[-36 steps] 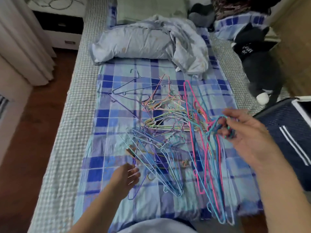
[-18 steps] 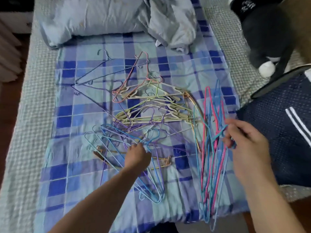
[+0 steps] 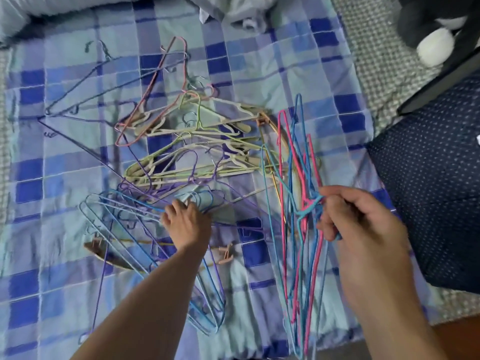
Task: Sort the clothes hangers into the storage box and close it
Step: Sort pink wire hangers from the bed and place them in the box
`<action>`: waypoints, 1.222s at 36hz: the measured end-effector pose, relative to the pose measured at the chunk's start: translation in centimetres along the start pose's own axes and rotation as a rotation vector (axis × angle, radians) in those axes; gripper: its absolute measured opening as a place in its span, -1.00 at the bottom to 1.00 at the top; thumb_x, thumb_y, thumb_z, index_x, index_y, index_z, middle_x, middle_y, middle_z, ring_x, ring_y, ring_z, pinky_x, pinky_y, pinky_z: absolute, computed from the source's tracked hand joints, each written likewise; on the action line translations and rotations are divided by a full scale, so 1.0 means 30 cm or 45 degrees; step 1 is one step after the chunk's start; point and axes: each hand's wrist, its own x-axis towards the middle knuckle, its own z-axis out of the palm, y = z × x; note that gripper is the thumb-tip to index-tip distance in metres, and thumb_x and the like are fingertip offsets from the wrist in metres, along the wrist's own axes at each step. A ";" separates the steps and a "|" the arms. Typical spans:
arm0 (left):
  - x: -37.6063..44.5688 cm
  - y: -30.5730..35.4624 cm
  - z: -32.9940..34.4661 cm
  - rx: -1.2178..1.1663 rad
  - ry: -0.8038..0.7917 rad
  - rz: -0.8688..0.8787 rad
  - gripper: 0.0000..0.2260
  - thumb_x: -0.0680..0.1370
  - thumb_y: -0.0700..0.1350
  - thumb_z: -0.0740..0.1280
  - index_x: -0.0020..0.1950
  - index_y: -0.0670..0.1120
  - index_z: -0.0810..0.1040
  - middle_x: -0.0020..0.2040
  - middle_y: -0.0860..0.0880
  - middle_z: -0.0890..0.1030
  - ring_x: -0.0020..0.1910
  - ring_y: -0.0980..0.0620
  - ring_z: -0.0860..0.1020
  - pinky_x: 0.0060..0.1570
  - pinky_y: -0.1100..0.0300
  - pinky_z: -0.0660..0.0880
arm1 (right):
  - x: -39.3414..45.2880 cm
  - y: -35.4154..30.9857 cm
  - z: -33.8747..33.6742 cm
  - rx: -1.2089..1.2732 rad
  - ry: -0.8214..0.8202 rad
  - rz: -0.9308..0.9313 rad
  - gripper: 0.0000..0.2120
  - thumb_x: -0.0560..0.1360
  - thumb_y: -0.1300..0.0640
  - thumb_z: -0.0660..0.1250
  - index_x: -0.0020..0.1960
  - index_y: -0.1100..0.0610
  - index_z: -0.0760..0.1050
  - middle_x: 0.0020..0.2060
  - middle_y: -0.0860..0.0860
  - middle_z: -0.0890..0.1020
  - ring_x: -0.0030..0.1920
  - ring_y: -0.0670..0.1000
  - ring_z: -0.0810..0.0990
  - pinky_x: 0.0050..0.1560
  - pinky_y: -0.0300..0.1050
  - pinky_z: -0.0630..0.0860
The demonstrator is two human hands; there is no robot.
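Observation:
Several wire and plastic clothes hangers lie tangled on a blue checked bedsheet (image 3: pixel 259 61). My right hand (image 3: pixel 361 227) grips the hooks of a bundle of pink and blue hangers (image 3: pixel 298 178) that runs up and down at the right. My left hand (image 3: pixel 185 222) reaches into a pile of light blue and purple hangers (image 3: pixel 124 224), its fingers curled over their hooks. Cream and green hangers (image 3: pixel 197 152) lie in the middle, dark purple ones (image 3: pixel 85 100) at the upper left. The dark dotted fabric storage box (image 3: pixel 436 188) stands at the right edge.
A crumpled grey-blue duvet (image 3: pixel 233 6) lies at the top. A black and white plush toy (image 3: pixel 436 29) sits at the upper right on the woven mattress cover (image 3: pixel 376 68). Brown floor (image 3: pixel 462 331) shows at the lower right.
The view has dropped and closed in on the hangers. My left hand moved up from the sheet onto the light blue hanger hooks. My right hand keeps its hold on the pink and blue bundle.

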 end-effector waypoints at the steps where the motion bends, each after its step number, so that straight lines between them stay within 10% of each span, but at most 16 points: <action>1: -0.009 -0.007 0.001 -0.005 0.014 -0.002 -0.73 0.49 0.04 0.40 0.09 -0.10 0.65 0.09 -0.16 0.50 0.14 -0.22 0.42 0.22 -0.11 0.32 | 0.000 0.005 -0.011 0.000 0.000 0.001 -0.84 0.56 0.02 0.30 0.02 -0.04 0.66 -0.40 -0.01 0.52 -0.36 -0.09 0.47 -0.30 -0.31 0.48; 16: -0.269 -0.363 -0.271 0.085 0.109 0.167 -0.94 0.37 -0.20 0.44 -0.19 -0.11 0.61 -0.21 -0.11 0.66 -0.06 -0.21 0.57 0.07 -0.08 0.40 | -0.008 -0.061 -0.009 -0.104 -0.101 0.087 -0.77 0.64 0.17 0.28 -0.04 -0.10 0.64 -0.42 -0.03 0.51 -0.38 0.02 0.41 -0.36 -0.12 0.36; 21: -0.353 -0.513 -0.498 -0.408 0.122 -0.154 -0.87 0.52 -0.11 0.45 -0.19 -0.13 0.67 -0.18 -0.21 0.65 0.03 -0.26 0.55 0.06 -0.04 0.41 | -0.075 -0.170 0.037 -0.033 -0.175 0.082 -0.73 0.62 0.22 0.28 -0.07 -0.10 0.65 -0.42 -0.04 0.52 -0.35 0.00 0.44 -0.32 -0.15 0.41; 26: -0.447 -0.720 -0.723 -1.298 -0.021 -0.351 -0.88 0.52 -0.17 0.50 -0.20 -0.15 0.65 -0.44 0.03 0.55 -0.44 0.04 0.45 -0.39 0.19 0.31 | -0.134 -0.270 0.086 0.037 -0.219 0.055 -0.74 0.62 0.21 0.29 -0.08 -0.09 0.66 -0.42 -0.06 0.53 -0.34 0.03 0.45 -0.28 -0.06 0.39; 32: -0.540 -0.819 -0.911 -2.052 0.029 -0.462 -0.84 0.58 -0.33 0.35 -0.01 -0.06 0.57 -0.31 0.05 0.66 -0.26 0.08 0.61 -0.15 0.22 0.40 | -0.170 -0.397 0.131 0.216 -0.204 0.027 -0.73 0.57 0.26 0.32 -0.14 -0.03 0.69 -0.32 0.03 0.63 -0.26 0.03 0.54 -0.25 -0.20 0.50; 44: -0.627 -0.789 -1.221 -1.864 -0.161 -0.078 -0.73 0.63 -0.36 0.26 0.33 -0.34 0.50 -0.22 -0.23 0.53 -0.25 -0.13 0.53 -0.19 0.09 0.60 | -0.256 -0.612 0.172 0.518 -0.455 0.197 -0.64 0.61 0.31 0.24 -0.16 0.02 0.73 -0.13 0.01 0.70 0.01 -0.01 0.65 0.11 -0.20 0.54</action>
